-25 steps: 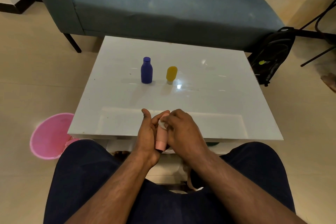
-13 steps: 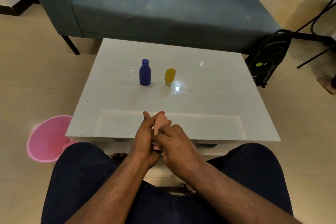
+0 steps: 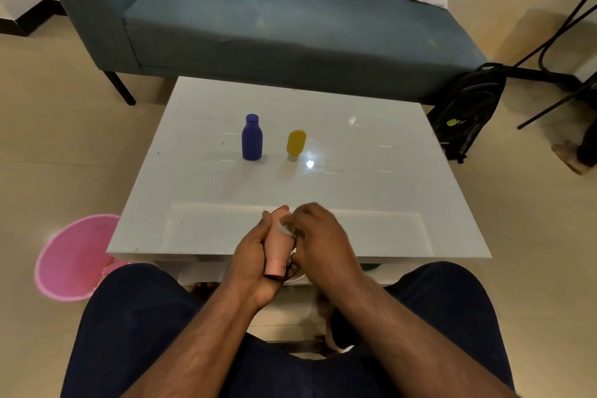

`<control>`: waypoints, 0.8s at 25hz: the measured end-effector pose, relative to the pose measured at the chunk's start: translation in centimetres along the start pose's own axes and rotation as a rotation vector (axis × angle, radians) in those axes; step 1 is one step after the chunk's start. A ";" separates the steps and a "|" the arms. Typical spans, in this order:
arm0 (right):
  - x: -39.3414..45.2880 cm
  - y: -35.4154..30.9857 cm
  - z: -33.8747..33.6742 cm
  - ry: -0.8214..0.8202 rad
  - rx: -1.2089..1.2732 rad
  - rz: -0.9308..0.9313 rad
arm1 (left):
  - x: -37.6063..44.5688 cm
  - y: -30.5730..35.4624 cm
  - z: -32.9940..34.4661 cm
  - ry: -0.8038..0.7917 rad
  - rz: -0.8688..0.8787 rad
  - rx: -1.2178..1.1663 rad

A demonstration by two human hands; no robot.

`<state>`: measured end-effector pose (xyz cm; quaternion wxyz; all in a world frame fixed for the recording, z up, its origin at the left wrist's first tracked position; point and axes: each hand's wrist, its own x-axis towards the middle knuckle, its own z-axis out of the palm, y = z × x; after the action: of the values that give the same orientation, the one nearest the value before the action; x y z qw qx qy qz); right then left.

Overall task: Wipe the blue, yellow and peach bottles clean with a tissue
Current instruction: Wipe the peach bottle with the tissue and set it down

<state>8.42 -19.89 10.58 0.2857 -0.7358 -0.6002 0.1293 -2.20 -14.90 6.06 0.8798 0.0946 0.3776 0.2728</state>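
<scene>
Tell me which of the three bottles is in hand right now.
The peach bottle: the left hand grips it while the right hand presses tissue on it. Blue bottle and yellow bottle stand untouched on the table.

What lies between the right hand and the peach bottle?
A white tissue, pressed by the right hand against the peach bottle; the head view shows it.

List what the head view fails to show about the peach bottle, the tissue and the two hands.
- Tissue: only a white scrap shows; right hand covers the rest.
- Peach bottle: its sides are hidden by left hand and the right.
- Right hand: fingers motion-blurred, so its grip is unclear.
- Bottle's cleanliness: too small to judge.
</scene>
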 end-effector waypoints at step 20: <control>-3.1 -2.1 1.1 -0.011 0.203 0.062 | 0.4 0.8 -0.1 0.004 0.000 -0.126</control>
<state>5.40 -22.28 10.41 0.3515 -0.7204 -0.5626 0.2022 -2.41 -14.08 6.03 0.8833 0.0386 0.3614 0.2960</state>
